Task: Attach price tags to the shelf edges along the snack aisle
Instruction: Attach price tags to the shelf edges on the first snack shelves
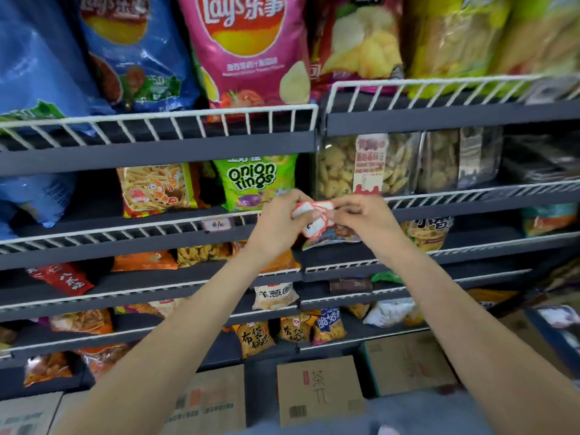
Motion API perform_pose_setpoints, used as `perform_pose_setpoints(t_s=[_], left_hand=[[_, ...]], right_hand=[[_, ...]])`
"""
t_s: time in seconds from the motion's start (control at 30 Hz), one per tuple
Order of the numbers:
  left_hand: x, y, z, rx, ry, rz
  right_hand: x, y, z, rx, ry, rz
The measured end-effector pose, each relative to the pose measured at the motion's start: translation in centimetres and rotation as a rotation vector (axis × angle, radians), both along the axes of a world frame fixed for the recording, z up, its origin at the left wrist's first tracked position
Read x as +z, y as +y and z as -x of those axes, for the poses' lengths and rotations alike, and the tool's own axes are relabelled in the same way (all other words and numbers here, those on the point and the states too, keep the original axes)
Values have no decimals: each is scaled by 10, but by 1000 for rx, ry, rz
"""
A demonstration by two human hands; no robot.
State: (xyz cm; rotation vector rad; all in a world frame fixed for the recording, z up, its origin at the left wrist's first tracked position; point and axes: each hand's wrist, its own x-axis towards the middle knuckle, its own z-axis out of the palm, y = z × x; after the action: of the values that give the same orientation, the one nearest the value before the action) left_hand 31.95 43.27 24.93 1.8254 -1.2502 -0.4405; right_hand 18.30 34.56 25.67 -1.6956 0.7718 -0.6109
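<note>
upper left: blue chip bags [135, 51] standing behind a white wire rail [157, 124]
top centre: pink lay's bag [248, 48] upright above the dark shelf edge [157, 155]
left of centre: prawn stick bag [155, 188], then green onion rings bag [255, 183] just beside it
one tag already up: small white label [216, 224] on the wire rail below the onion rings bag
left hand [282, 221]: centre of frame, fingers curled round a small stack of red-bordered price tags [314, 219]
right hand [361, 218]: just right of the stack, fingertips pinching its right end
right of centre: clear cookie bags [361, 166] directly behind the hands
bottom: cardboard boxes [320, 390] under the lowest shelf
</note>
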Motion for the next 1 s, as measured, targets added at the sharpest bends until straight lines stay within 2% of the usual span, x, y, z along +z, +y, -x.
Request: perform_pose_setpoints(t_s=[0.13,0.4,0.47,0.57,0.7,0.8,0.87,1.0], left_hand=[[5,-50,57,25,-15,-2],[9,-131,158,157,-11,-18],[11,-148,175,174,-59,-32],[16,-174,197,177,-155,-60],[10,-200,211,193,-177,-56],[-3,-218,221,132,-138,-70],[-10,-231,234,104,-35,-103],[-17,-262,264,28,58,-240]], right_hand=[[1,-50,53,-46,-49,25],[7,-140,144,49,-28,28],[6,-156,159,51,-20,28],[4,-179,176,13,-5,41],[-2,-208,201,-97,-13,79],[-10,-230,225,-167,3,102],[-15,-246,240,-187,51,133],[-27,-281,265,-194,177,292]])
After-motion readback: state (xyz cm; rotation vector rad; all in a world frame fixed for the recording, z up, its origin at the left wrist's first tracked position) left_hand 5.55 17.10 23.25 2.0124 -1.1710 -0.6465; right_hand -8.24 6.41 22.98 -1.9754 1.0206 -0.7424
